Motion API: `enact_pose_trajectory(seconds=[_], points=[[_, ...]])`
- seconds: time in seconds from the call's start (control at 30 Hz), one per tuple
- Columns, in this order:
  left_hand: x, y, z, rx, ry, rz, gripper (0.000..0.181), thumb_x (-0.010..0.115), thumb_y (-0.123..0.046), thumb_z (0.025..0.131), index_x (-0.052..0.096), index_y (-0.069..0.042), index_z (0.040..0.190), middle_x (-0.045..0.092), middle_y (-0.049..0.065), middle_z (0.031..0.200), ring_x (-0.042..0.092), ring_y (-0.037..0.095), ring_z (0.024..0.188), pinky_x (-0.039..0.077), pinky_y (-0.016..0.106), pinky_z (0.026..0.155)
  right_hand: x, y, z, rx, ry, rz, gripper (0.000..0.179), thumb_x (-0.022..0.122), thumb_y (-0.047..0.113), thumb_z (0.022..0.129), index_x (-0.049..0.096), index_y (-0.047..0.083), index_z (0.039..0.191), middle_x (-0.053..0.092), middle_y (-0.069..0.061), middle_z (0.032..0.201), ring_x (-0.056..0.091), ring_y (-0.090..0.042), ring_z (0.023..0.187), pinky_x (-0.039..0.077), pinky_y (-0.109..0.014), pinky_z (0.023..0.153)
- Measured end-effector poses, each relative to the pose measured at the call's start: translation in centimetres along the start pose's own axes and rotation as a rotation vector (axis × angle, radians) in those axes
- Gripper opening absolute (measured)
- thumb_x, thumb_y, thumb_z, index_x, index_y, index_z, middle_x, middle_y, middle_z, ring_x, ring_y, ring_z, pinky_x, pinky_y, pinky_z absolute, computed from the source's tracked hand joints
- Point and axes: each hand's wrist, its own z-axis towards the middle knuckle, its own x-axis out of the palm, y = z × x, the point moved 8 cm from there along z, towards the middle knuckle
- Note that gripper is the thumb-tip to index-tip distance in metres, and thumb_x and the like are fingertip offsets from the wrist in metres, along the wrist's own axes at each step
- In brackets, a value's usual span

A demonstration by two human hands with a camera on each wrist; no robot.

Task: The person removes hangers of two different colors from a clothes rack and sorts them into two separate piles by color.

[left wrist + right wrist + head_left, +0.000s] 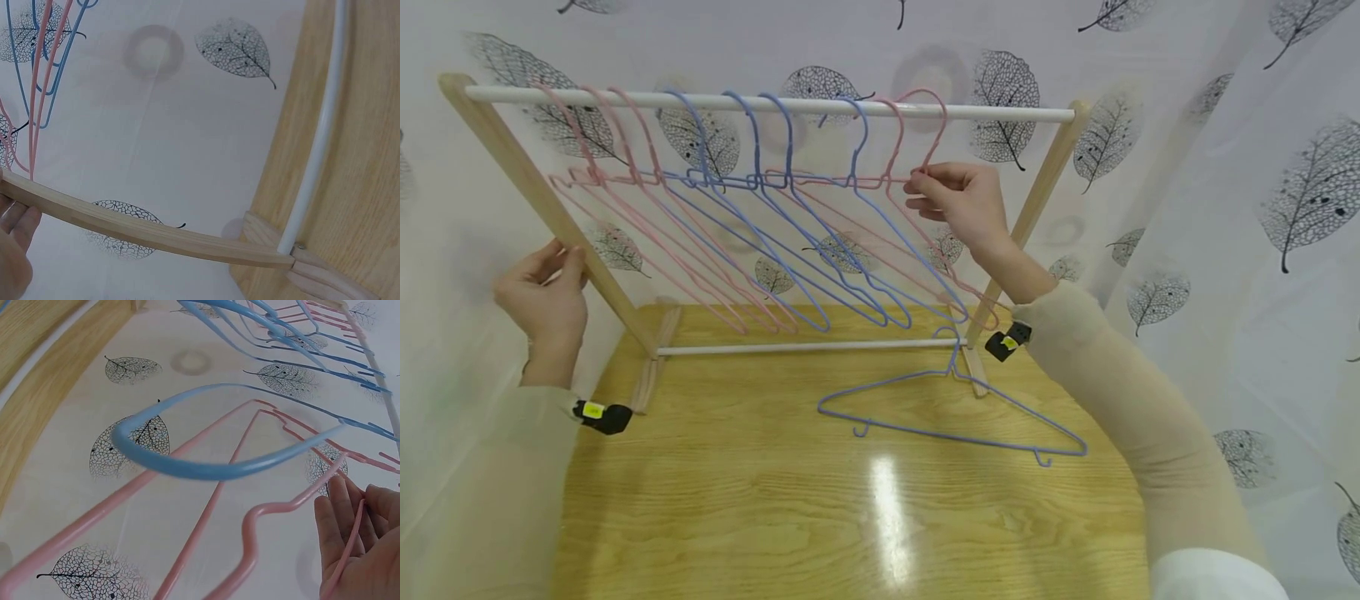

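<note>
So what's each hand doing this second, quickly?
Left hand: closed, gripping the rack's wooden post.
Right hand: closed, pinching a pink hanger just below its hook.

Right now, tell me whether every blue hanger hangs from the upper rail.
No, one blue hanger lies on the table.

L hand (14, 256) part-cropped, prob. gripping wood post (150, 235); pink/blue hangers (45, 94) top-L of view, white rod (319, 137) R.
</note>
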Motion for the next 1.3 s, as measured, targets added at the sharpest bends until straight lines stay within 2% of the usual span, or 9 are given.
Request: enact_pose_trajectory(seconds=[0.2, 0.37, 0.63, 0.97, 1.3], points=[[-0.1, 0.1, 0.2, 0.011, -0.002, 0.006, 0.034, 0.079, -0.015, 0.093, 0.076, -0.007, 0.126, 0.071, -0.02, 0.088, 0.072, -0.008, 0.071, 0.06, 0.003, 0.069, -1.6, 0.4, -0.4, -0.027, -0.036, 0.035, 0.025, 0.073, 0.013, 0.1, 0.076, -0.005, 0.116, 0.082, 0.005, 0.086, 0.081, -0.009, 0.078, 0.069, -0.025, 0.078], [-0.2, 0.3, 0.2, 0.008, -0.004, -0.046, 0.032, 0.08, -0.013, 0.092, 0.077, -0.006, 0.124, 0.073, -0.018, 0.086, 0.072, -0.006, 0.069, 0.06, 0.004, 0.068, -2.8, 0.7, -1.1, -0.038, -0.043, 0.075, 0.016, 0.073, 0.012, 0.1, 0.08, 0.001, 0.109, 0.083, 0.002, 0.087, 0.081, -0.011, 0.078, 0.069, -0.024, 0.076], [-0.3, 0.2, 0.0, 0.019, -0.004, -0.001, 0.034, 0.079, -0.017, 0.093, 0.076, -0.007, 0.125, 0.072, -0.02, 0.086, 0.072, -0.008, 0.071, 0.06, 0.003, 0.07, -5.0, 0.6, -3.0, -0.025, -0.08, 0.11, 0.015, 0.075, 0.014, 0.098, 0.08, 0.003, 0.107, 0.083, -0.001, 0.09, 0.082, -0.014, 0.08, 0.07, -0.026, 0.079], [-0.2, 0.4, 0.7, 0.043, 0.0, 0.013, 0.032, 0.078, -0.015, 0.094, 0.077, -0.007, 0.125, 0.071, -0.022, 0.085, 0.072, -0.009, 0.069, 0.06, 0.004, 0.071, -7.2, -0.8, -5.6, 0.015, -0.082, 0.128, 0.015, 0.076, 0.017, 0.098, 0.079, 0.004, 0.106, 0.084, -0.001, 0.09, 0.082, -0.012, 0.08, 0.069, -0.025, 0.079], [-0.2, 0.6, 0.9, 0.03, 0.001, 0.054, 0.032, 0.078, -0.018, 0.094, 0.077, -0.009, 0.125, 0.07, -0.024, 0.085, 0.071, -0.011, 0.07, 0.06, 0.003, 0.07, -8.7, -3.4, -8.3, 0.059, -0.061, 0.137, 0.014, 0.073, 0.017, 0.1, 0.08, 0.006, 0.106, 0.084, -0.001, 0.092, 0.082, -0.012, 0.082, 0.069, -0.025, 0.079]])
